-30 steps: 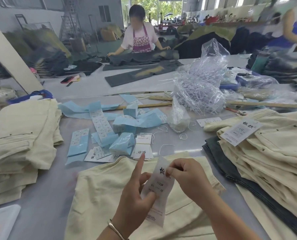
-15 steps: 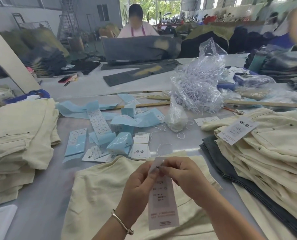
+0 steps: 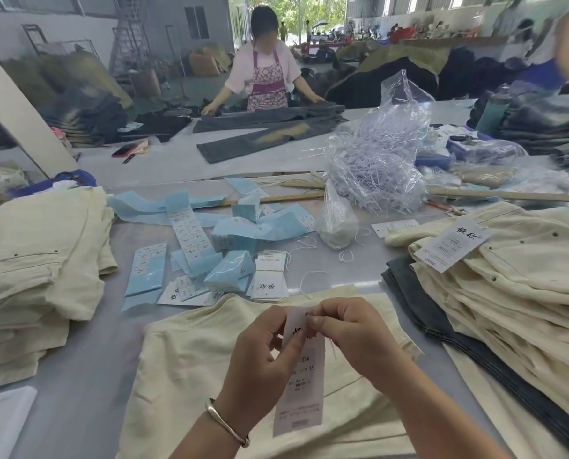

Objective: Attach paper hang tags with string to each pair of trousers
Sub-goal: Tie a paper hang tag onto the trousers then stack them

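A white paper hang tag (image 3: 301, 385) hangs upright over a cream pair of trousers (image 3: 190, 376) spread on the grey table in front of me. My left hand (image 3: 260, 362) pinches the tag's upper left edge between thumb and fingers. My right hand (image 3: 352, 336) pinches at the tag's top, and a thin white string (image 3: 332, 347) trails below its fingers. Loose strings (image 3: 313, 279) and spare tags (image 3: 268, 276) lie just beyond the trousers. The tag's hole is hidden behind my fingertips.
A stack of cream trousers (image 3: 34, 276) sits at the left, and a tagged stack (image 3: 515, 276) over dark jeans at the right. Blue label strips (image 3: 190, 233) and a clear bag of plastic fasteners (image 3: 376, 167) lie mid-table. A person (image 3: 263, 67) folds dark trousers at the far table.
The tag has swung from tilted to hanging straight down. My left hand shifted from the tag's middle up to its top edge, beside my right hand's fingertips.
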{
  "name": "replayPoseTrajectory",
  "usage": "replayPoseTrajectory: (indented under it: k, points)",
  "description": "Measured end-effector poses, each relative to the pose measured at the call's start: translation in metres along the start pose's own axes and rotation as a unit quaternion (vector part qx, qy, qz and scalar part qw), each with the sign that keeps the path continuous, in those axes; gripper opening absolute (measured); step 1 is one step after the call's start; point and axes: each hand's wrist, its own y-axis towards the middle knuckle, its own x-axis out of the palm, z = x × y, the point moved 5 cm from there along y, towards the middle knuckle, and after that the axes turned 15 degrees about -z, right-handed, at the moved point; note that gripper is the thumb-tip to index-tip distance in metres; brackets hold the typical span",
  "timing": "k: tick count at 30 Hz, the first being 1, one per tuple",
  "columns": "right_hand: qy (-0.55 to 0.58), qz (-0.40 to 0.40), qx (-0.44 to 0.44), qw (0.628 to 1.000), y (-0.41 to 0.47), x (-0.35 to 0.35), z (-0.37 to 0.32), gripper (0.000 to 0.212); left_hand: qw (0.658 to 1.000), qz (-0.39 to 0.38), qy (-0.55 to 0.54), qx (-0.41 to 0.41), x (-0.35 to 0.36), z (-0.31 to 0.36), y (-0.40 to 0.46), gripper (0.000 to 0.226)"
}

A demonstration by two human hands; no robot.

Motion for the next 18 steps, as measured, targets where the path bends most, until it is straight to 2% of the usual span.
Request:
replayPoseTrajectory:
  k: [3, 7, 11, 15, 18]
  points:
    - [-0.006, -0.009, 0.001, 1.0, -0.003, 0.002, -0.002, 0.021, 0.999, -0.013, -0.032, 0.022, 0.001, 0.001, -0.003, 0.028]
    - [0.029, -0.031, 0.003, 0.999, -0.008, 0.004, -0.002, 0.027, 0.983, 0.013, -0.182, -0.025, -0.002, -0.005, -0.002, 0.038]
    - [0.154, -0.062, 0.023, 0.986, -0.014, 0.003, 0.007, 0.022, 0.99, -0.01, -0.138, -0.013, 0.001, 0.003, 0.002, 0.022]
    - [0.299, -0.083, 0.051, 0.949, -0.019, 0.004, 0.014, 0.011, 0.99, -0.019, -0.138, 0.008, 0.011, 0.01, 0.006, 0.013]
    - [0.35, -0.095, 0.059, 0.93, -0.024, 0.003, 0.023, 0.008, 0.991, -0.019, -0.131, 0.007, 0.015, 0.01, 0.012, 0.007]
